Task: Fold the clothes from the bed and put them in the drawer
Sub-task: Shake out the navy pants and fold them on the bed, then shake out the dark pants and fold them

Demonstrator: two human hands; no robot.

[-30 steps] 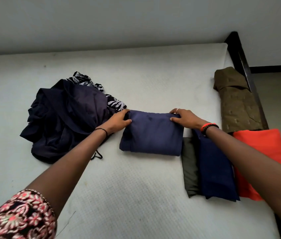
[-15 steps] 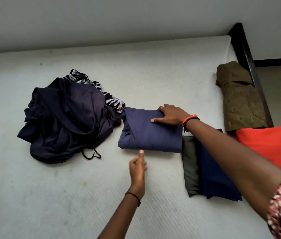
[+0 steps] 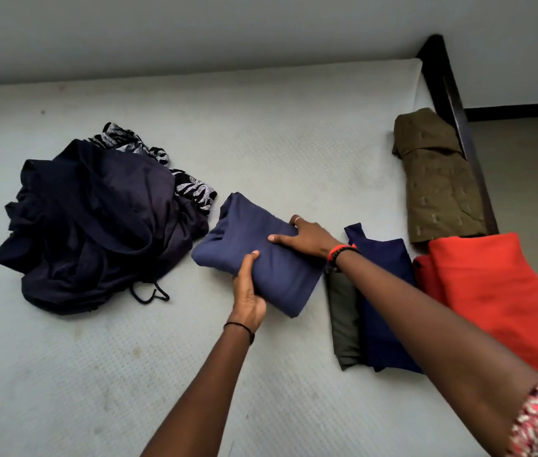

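Note:
A folded blue garment [image 3: 244,235] lies tilted in the middle of the white mattress [image 3: 261,143]. My left hand [image 3: 247,291] grips its near edge, thumb on top. My right hand [image 3: 307,237] holds its far right side, thumb and fingers curled round the fabric. To the left sits an unfolded heap of dark navy clothes [image 3: 96,225] with a black-and-white patterned piece [image 3: 191,189] under it. Folded pieces lie to the right: a grey one [image 3: 343,318], a navy one [image 3: 383,298], an orange-red one [image 3: 491,291] and an olive one [image 3: 435,179].
A dark wooden bed frame [image 3: 452,103] runs along the mattress's right edge, with floor beyond it. A pale wall borders the far side of the bed. No drawer is in view.
My left hand left the garment's left end, swung to the near side and now grips its near edge. The blue garment has turned and shifted toward me, with my right hand staying on it.

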